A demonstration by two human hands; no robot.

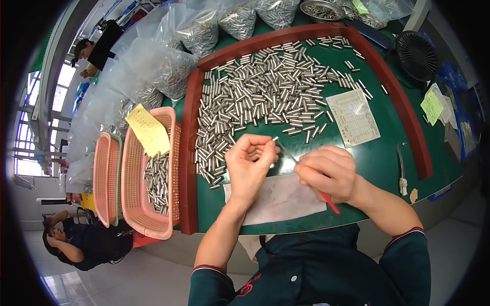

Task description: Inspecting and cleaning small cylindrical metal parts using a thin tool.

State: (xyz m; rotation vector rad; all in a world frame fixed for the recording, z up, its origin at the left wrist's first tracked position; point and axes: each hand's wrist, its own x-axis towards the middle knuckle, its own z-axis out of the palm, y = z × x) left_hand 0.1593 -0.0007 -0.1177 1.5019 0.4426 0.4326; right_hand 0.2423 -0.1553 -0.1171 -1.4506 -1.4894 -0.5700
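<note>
Between the thumb and fingertips of my left hand (249,164) is a small shiny metal pin (275,138). My right hand (328,172) is closed round a slim tool (329,203) with a red handle and a thin metal shaft. That shaft points up and left toward the pin; whether its tip touches I cannot tell. Below both hands lies a pale, stained cloth (275,200). Beyond them a wide heap of similar metal pins (260,92) spreads over the green tabletop (224,214).
A dark red frame (190,153) borders the heap. Pink baskets (173,176) stand left, one holding pins and a yellow note (149,130). Bags of pins (201,35) line the back. A printed sheet (353,117), a thin blade-like tool (401,168) and a black fan (416,55) are right.
</note>
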